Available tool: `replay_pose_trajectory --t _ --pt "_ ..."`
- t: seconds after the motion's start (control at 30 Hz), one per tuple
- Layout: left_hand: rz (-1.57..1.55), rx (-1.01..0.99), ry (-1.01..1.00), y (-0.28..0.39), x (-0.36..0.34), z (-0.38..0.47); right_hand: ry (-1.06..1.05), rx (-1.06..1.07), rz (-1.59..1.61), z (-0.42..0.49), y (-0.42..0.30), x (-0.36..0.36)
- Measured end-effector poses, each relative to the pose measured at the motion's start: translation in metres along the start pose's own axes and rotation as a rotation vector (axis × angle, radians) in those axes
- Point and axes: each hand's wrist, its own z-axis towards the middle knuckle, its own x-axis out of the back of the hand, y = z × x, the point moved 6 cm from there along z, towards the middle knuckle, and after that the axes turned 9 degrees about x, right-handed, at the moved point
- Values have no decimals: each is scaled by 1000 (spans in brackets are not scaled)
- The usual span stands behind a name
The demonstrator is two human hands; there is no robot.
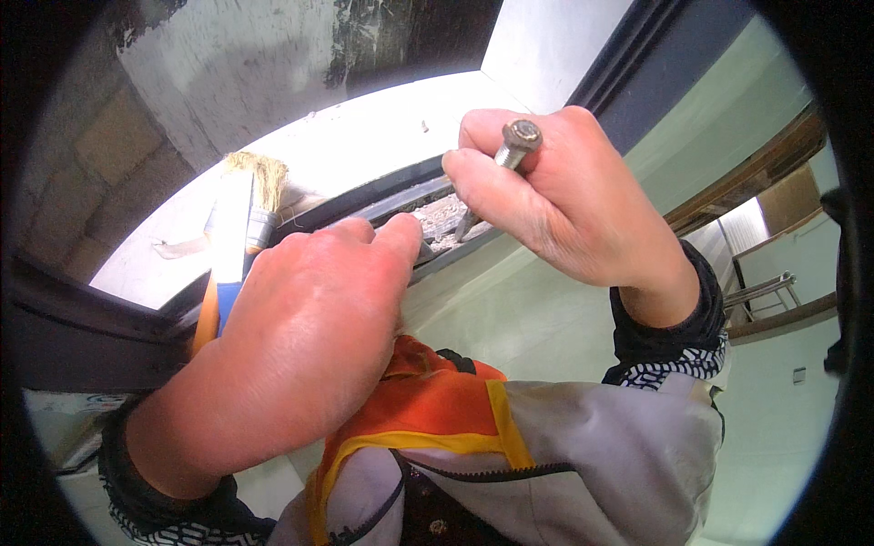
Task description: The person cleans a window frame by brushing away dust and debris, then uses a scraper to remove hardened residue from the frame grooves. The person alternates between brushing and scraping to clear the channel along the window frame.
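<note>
My right hand (pixel 567 198) is closed around a metal rod with a bolt-like head (pixel 522 134) and a threaded section below it. The lower tip of this rod reaches into the debris-filled channel (pixel 444 215) of a dark window frame (pixel 382 191). To its left, my left hand (pixel 328 293) lies over the same frame, fingers bent down towards the channel. A small dark piece shows under its fingertips, but its grip is hidden. Beside the left hand, a paintbrush (pixel 263 184) with pale bristles and a metal ferrule leans on the sill; orange and blue show lower down.
The white sill (pixel 382 123) runs behind the frame, with small crumbs on it. Past it stands a patchy grey wall (pixel 239 75) with bare blocks (pixel 116 136). A dark frame upright (pixel 655 61) rises at right. Behind my right arm is a metal folding stand (pixel 765 290).
</note>
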Motion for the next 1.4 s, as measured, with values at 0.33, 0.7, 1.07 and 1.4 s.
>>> replay_pose_trajectory --t 0.33,0.7,1.07,1.4 --pt "-102 64 -34 -1 13 -17 28 70 58 6 -13 0" --pt "-281 53 155 -14 33 -27 134 -4 125 21 -21 19" --pt "127 250 496 -8 56 -6 464 -56 279 3 7 40" --pt "619 419 519 -31 70 10 577 -20 281 -21 1 42"
